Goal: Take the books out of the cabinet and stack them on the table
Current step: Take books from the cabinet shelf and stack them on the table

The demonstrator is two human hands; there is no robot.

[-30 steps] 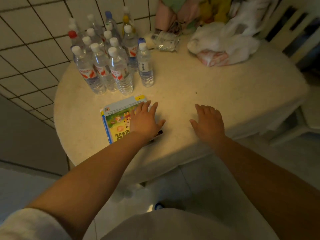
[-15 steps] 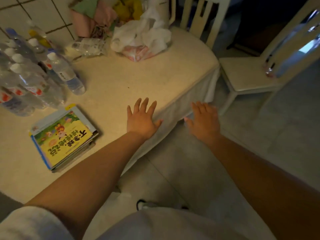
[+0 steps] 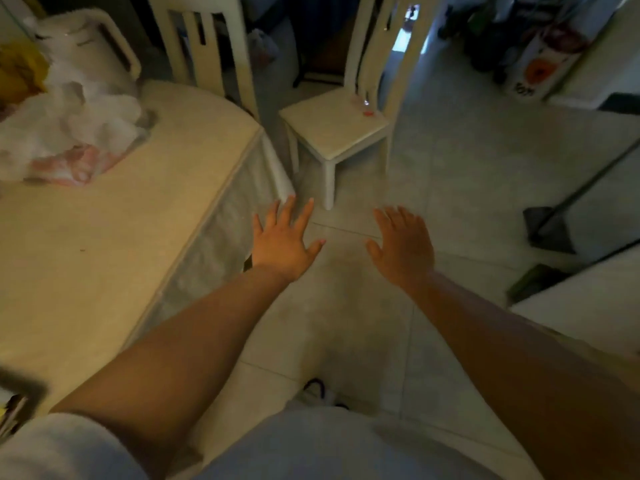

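The cream table (image 3: 114,216) fills the left of the view. Only a blurred dark corner of the book stack (image 3: 17,400) shows at the bottom left edge. My left hand (image 3: 282,242) hovers just past the table's right edge, fingers spread and empty. My right hand (image 3: 403,245) is held out over the tiled floor, also spread and empty. No cabinet can be made out with certainty.
White plastic bags (image 3: 69,133) and a white kettle (image 3: 90,46) sit at the table's far end. A white chair (image 3: 339,133) stands ahead on the floor. A white counter edge (image 3: 581,306) and a dark long-handled tool (image 3: 550,230) are on the right.
The view has swung right, away from the table. My left hand has left the books and both hands now hang over the floor. The bottles have dropped out of sight.
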